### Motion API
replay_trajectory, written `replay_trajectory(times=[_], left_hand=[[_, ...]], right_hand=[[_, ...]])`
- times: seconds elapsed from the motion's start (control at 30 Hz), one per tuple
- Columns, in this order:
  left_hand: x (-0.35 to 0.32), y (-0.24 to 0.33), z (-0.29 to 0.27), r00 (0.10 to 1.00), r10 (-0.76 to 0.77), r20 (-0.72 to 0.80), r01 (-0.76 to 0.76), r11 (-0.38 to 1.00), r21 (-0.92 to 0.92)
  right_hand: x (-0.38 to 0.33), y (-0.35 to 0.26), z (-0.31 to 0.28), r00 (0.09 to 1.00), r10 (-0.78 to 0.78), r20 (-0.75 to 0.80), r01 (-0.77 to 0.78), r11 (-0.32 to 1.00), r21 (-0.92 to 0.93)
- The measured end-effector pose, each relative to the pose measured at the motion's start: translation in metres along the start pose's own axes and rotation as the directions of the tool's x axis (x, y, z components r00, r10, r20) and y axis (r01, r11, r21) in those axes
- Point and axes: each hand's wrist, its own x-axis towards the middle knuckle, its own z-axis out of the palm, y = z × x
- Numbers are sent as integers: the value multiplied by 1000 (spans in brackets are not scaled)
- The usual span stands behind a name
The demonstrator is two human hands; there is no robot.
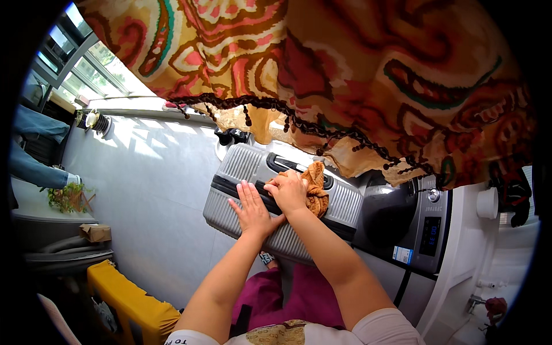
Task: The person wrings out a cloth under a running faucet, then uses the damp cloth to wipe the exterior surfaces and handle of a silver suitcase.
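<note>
A grey ribbed suitcase (236,164) with a dark band along its middle is in front of me, a black carry handle (282,163) on its upper face. Flat on this face, near the dark band, rests my left hand (252,211), fingers stretched out. Just right of it, my right hand (289,191) is closed, its fingers curled over the band. A crumpled orange-brown cloth (317,187) bunches out from the right hand's outer side and lies against the suitcase. What the curled fingertips touch is partly hidden.
A patterned orange-red cloth (339,75) with a beaded fringe hangs overhead. At right stands a dark-doored washing machine (425,230) with a lit display. A yellow-covered piece of furniture (132,299) is at lower left, a potted plant (69,197) beyond it. Grey floor (155,195) lies left of the suitcase.
</note>
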Motion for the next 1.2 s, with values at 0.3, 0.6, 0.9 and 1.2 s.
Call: replay_trajectory(times=[0.3, 0.6, 0.9, 1.2], left_hand=[[1, -4, -1, 996, 34, -84, -27, 997, 78], [-1, -9, -8, 998, 16, 58, -13, 998, -55], [4, -4, 7, 997, 21, -73, -23, 999, -22], [-17, -44, 5, 954, 61, -295, -118, 977, -179]], right_hand=[[9, -17, 14, 995, -61, -78, 60, 998, -26], [-19, 19, -17, 994, -104, -28, 102, 994, -41], [1, -4, 6, 952, -272, -140, 275, 961, 8], [-73, 8, -47, 865, -460, -200, 431, 886, -174]])
